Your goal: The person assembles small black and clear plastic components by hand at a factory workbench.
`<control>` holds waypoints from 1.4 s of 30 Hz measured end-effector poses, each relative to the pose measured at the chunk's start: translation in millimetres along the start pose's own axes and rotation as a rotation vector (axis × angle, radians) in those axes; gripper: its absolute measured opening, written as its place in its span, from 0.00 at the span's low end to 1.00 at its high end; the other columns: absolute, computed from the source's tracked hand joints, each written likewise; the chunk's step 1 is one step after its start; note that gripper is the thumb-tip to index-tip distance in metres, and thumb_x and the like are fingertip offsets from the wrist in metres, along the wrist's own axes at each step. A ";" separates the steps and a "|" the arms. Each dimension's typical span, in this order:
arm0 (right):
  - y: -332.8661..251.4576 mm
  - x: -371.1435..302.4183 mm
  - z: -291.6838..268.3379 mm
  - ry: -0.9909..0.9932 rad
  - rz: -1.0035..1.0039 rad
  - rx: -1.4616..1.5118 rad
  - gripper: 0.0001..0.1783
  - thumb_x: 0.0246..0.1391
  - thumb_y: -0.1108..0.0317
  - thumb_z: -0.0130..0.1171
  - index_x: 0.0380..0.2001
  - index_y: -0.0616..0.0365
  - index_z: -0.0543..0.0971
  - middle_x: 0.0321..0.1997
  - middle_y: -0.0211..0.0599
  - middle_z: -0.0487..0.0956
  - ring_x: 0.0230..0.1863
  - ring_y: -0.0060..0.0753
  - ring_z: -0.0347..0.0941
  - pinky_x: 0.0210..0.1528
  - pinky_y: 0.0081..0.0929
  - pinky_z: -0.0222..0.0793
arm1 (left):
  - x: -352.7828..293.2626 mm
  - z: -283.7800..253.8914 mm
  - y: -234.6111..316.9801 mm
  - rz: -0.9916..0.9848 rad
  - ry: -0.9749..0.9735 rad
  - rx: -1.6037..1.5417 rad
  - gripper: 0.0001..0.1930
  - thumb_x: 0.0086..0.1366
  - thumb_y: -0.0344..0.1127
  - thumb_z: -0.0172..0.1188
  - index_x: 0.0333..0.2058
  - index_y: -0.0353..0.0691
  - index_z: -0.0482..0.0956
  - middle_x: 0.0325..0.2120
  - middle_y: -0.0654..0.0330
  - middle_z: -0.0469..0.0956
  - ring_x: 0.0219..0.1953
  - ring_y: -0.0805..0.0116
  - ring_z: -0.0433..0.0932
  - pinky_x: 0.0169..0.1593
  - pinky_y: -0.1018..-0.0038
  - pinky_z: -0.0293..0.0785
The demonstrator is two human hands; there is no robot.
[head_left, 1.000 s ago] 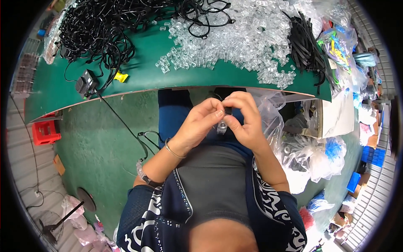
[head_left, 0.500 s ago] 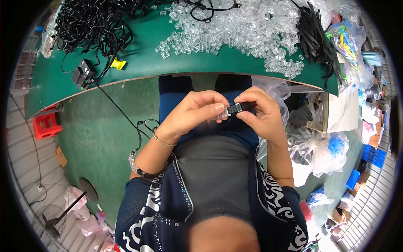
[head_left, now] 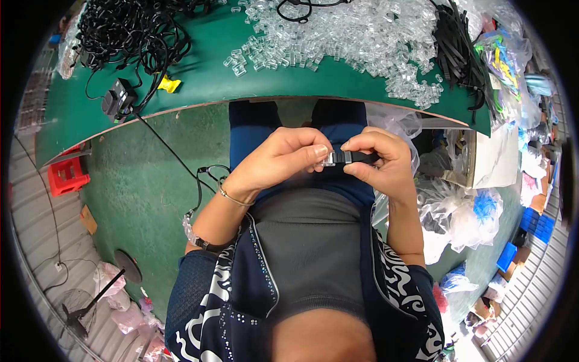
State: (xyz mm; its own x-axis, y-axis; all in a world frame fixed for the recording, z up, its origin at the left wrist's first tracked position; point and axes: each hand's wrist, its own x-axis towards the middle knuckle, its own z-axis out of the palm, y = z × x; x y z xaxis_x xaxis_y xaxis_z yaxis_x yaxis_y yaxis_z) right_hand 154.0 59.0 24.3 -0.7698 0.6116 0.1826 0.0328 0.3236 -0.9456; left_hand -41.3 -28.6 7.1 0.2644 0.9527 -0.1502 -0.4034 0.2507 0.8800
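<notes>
Above my lap, both hands meet at a small black strap (head_left: pixel 365 158). My left hand (head_left: pixel 292 154) pinches a clear plastic piece (head_left: pixel 329 161) at the strap's left end, mostly covered by the fingertips. My right hand (head_left: pixel 386 160) is closed on the strap between thumb and forefinger, and the strap runs back into the palm. A shiny pale band shows across the strap between the two hands. On the green table (head_left: pixel 211 78) beyond them lies a wide heap of clear plastic pieces (head_left: pixel 356 42). A bundle of flat black straps (head_left: pixel 455 51) lies to its right.
Tangled black cables (head_left: pixel 123 36) pile up at the table's left, beside a black box-shaped device (head_left: pixel 119 99) and a yellow object (head_left: pixel 169 84). One cable hangs off the edge toward my left arm. A red stool (head_left: pixel 67 175) stands left; clear bags (head_left: pixel 458 217) lie right.
My right hand has moved slightly right along the strap, and more of the strap shows under its fingers. My left hand stays on the clear piece.
</notes>
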 end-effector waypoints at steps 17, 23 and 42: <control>-5.2 51.1 -17.7 0.050 -0.177 -0.219 0.12 0.41 0.73 0.59 0.33 0.63 0.76 0.33 0.38 0.74 0.36 0.34 0.71 0.40 0.26 0.66 | -19.5 -22.3 -9.7 -0.044 -0.423 -0.581 0.21 0.62 0.32 0.49 0.50 0.23 0.64 0.42 0.42 0.72 0.43 0.57 0.75 0.48 0.66 0.69; 16.5 158.0 -32.3 0.362 -0.179 -0.697 0.13 0.46 0.66 0.58 0.36 0.60 0.75 0.30 0.41 0.74 0.33 0.40 0.72 0.34 0.32 0.68 | -25.4 8.8 16.8 0.551 -1.035 -0.822 0.08 0.62 0.29 0.51 0.37 0.33 0.75 0.38 0.43 0.73 0.40 0.46 0.73 0.42 0.58 0.74; -2.8 36.9 -14.5 0.340 -0.161 -0.195 0.06 0.47 0.73 0.59 0.29 0.60 0.74 0.22 0.27 0.70 0.20 0.15 0.63 0.22 0.15 0.59 | 36.7 2.1 48.9 0.433 0.411 -0.582 0.18 0.68 0.48 0.39 0.49 0.45 0.65 0.37 0.60 0.71 0.35 0.69 0.71 0.38 0.70 0.69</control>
State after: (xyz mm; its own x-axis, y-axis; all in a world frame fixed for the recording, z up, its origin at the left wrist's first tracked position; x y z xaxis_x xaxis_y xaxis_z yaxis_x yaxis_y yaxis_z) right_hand 134.7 91.1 37.6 -0.5219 0.7348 0.4333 0.0740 0.5450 -0.8352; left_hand -49.5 18.3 45.5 -0.3134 0.9439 -0.1038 -0.8138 -0.2106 0.5416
